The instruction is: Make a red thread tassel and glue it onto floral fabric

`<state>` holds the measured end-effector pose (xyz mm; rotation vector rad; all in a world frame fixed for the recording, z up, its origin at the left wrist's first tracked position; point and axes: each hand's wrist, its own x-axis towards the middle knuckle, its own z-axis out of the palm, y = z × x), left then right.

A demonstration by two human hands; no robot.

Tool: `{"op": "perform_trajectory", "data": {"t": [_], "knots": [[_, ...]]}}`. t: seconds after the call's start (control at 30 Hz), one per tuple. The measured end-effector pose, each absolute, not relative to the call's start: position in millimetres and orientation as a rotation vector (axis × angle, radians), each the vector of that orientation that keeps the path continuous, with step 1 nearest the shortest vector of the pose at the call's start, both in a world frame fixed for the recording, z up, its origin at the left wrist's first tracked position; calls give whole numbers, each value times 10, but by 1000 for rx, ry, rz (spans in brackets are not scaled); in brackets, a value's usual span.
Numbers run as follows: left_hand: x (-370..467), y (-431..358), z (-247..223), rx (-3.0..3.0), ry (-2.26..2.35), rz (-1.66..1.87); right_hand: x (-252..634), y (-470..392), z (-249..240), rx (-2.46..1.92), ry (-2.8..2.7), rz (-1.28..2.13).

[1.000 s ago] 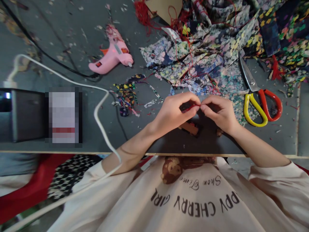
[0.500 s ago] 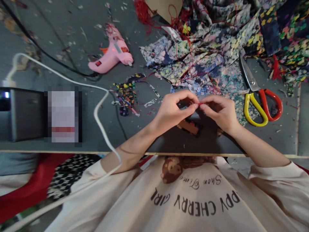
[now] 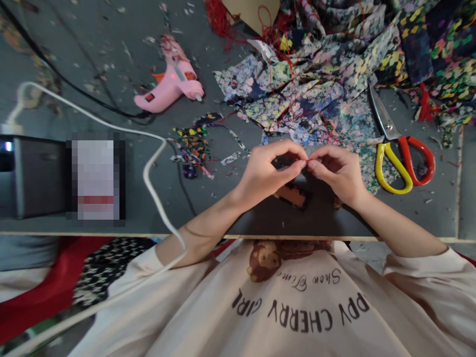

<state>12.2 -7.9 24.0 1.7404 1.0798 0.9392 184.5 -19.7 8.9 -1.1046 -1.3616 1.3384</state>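
Note:
Close to the table's front edge, my left hand [image 3: 269, 166] and my right hand [image 3: 338, 171] meet fingertip to fingertip. Both are pinched on a thin red thread [image 3: 307, 161], of which only a tiny bit shows between the fingers. Below my left hand lies a small flat brown piece with a dark patterned border [image 3: 292, 196]. A bit of something brown [image 3: 337, 203] sits under my right hand, mostly covered. Floral fabric [image 3: 290, 116] spreads just beyond both hands.
Scissors with yellow and red handles [image 3: 393, 148] lie at the right. A pink glue gun [image 3: 169, 89] rests at the back left, near fabric scraps [image 3: 191, 148]. A white cable [image 3: 150, 171] crosses my left forearm. Red thread [image 3: 219, 22] lies tangled at the back.
Both hands keep their pinch on the red thread, with hardly any movement. The view has shifted very slightly; the things on the table lie as before.

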Motion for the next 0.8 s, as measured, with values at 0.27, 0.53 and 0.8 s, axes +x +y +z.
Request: {"op": "perform_trajectory", "data": {"t": [0.27, 0.53, 0.8], "knots": [[126, -76, 241, 1688, 1087, 905, 1850, -202, 83, -1097, -1384, 1341], [125, -69, 247, 1653, 1086, 902, 1863, -208, 85, -1118, -1462, 1298], [160, -79, 216, 1617, 1026, 953, 1867, -198, 80, -1126, -1454, 1251]]}}
